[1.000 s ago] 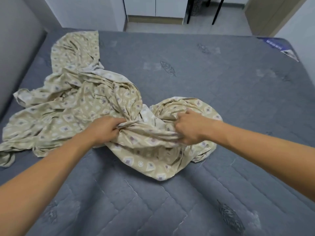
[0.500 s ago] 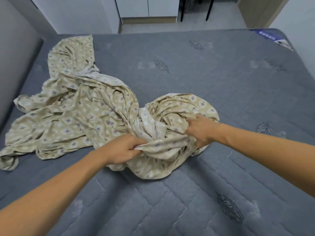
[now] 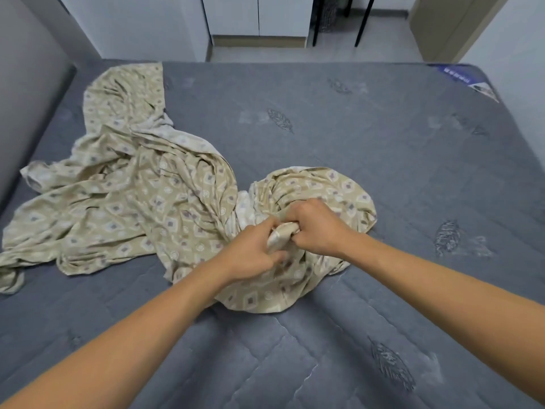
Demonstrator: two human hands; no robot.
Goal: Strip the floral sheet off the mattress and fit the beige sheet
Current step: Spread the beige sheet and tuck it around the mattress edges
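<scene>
Crosswise — floral sheet (image 3: 141,202), both hands

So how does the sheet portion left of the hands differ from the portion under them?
The left portion lies spread and loosely rumpled, reaching toward the mattress's far edge; the bundle is a compact, bunched mound. Left hand and right hand grip the bundle; nothing touches the spread part. Both show one beige diamond print.

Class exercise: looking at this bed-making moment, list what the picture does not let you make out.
- Beige sheet: nowhere in the head view.
- Floral sheet: its near-left end runs off the frame's left edge.
- Left hand fingers: tucked into the bunched cloth, blurred.
- Right hand fingers: curled under, hidden by its back.
- Label on the mattress corner: print too small.
</scene>
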